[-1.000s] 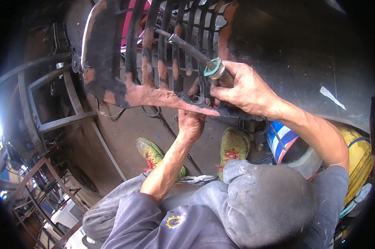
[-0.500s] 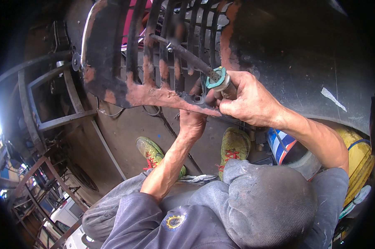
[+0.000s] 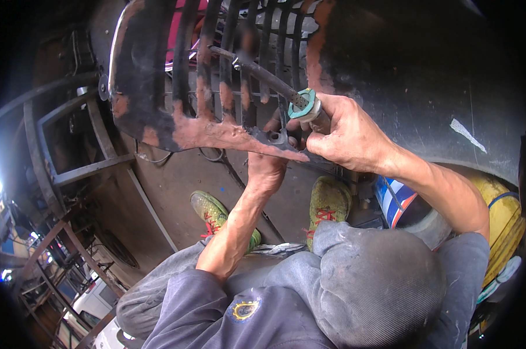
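My right hand (image 3: pixel 350 131) is closed round the handle of what looks like a soldering iron (image 3: pixel 274 84). This iron has a teal collar, a perforated metal barrel and a thin tip slanting up to the left over the slats. My left hand (image 3: pixel 267 171) reaches up from below to the lower edge of a black slatted panel (image 3: pixel 199 132). Its fingers go behind that edge and partly show through a gap, beside a small round hole. Reddish-brown patches cover the panel's lower edge and parts of its slats. Whether my left fingers press on anything else is hidden.
A large black surface (image 3: pixel 425 75) with a white scrape adjoins the slats on the right. Below it stand a blue, white and orange bucket (image 3: pixel 391 195) and a yellow container (image 3: pixel 498 227). Metal frames (image 3: pixel 47 139) stand at left. My shoes (image 3: pixel 330 206) rest on the brown floor.
The slatted panel has shifted slightly left in the picture. Both hands and the soldering iron have moved slightly with it; their holds look the same.
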Demonstrator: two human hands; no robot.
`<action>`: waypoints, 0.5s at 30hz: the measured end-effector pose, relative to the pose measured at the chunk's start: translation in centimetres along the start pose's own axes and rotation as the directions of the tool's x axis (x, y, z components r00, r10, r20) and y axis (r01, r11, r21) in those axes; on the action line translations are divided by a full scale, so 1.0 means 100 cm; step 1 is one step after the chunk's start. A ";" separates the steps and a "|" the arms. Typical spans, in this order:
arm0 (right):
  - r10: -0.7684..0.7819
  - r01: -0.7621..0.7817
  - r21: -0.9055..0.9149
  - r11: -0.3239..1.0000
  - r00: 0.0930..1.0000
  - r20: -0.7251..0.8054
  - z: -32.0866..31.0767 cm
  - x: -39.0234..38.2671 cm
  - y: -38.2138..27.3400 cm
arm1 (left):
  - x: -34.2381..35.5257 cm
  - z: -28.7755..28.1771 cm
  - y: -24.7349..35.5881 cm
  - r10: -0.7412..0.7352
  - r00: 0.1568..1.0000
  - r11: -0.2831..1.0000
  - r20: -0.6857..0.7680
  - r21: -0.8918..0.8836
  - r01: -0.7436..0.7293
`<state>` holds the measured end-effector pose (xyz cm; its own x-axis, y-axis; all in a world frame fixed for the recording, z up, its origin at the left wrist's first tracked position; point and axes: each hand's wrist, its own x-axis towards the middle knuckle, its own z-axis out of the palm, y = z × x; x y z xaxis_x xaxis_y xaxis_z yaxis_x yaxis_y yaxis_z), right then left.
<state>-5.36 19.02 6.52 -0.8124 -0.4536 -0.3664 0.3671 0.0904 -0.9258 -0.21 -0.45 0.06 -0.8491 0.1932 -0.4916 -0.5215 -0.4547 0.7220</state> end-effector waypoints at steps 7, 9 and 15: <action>-0.013 0.012 -0.045 0.999 1.000 -0.022 0.003 -0.002 -0.003 | 0.001 -0.005 -0.004 -0.021 1.000 1.000 -0.019 -0.007 0.021; -0.001 -0.001 -0.059 0.998 1.000 -0.029 0.004 -0.002 0.000 | 0.001 -0.005 -0.003 -0.025 0.999 1.000 -0.022 0.002 0.025; -0.022 0.019 -0.051 0.999 0.998 -0.054 0.004 -0.002 -0.001 | 0.001 0.001 0.003 -0.055 0.998 0.998 -0.021 -0.024 0.055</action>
<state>-4.98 18.73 6.71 -0.8437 -0.4067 -0.3504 0.3278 0.1267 -0.9362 -0.40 -0.51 0.25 -0.8171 0.2001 -0.5406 -0.5650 -0.4639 0.6823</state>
